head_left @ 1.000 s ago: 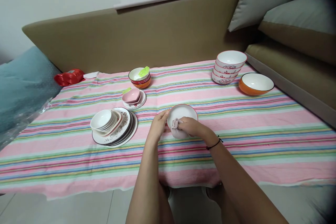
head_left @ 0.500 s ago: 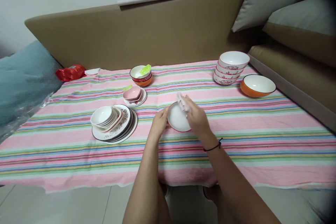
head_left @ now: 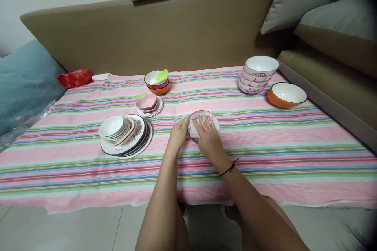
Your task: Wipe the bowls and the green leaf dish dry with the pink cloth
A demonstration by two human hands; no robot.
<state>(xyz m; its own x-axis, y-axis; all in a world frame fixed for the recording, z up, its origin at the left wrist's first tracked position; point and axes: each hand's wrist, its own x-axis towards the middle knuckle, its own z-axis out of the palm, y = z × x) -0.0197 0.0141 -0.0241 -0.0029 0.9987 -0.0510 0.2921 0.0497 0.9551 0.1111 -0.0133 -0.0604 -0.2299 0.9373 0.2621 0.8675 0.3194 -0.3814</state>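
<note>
A small white bowl with a red rim (head_left: pixel 214 119) sits on the striped tablecloth (head_left: pixel 265 145) in front of me. My left hand (head_left: pixel 178 135) grips its left edge, fingers curled round the rim. Inside the bowl, my right hand (head_left: pixel 207 138) presses a pale pinkish cloth (head_left: pixel 194 124), fingers closed down on it. A black band circles my right wrist.
A stack of plates topped with small white dishes (head_left: pixel 125 135) lies to the left. Behind it are a pink dish on saucers (head_left: pixel 148 104) and stacked bowls with a green spoon (head_left: pixel 156 81). At the right stand stacked white bowls (head_left: pixel 259 74) and an orange bowl (head_left: pixel 287 95). A sofa surrounds the table.
My right hand swept the cloth from the bowl's near side to its far rim, then came back down into the middle of the bowl. My left hand stayed on the rim.
</note>
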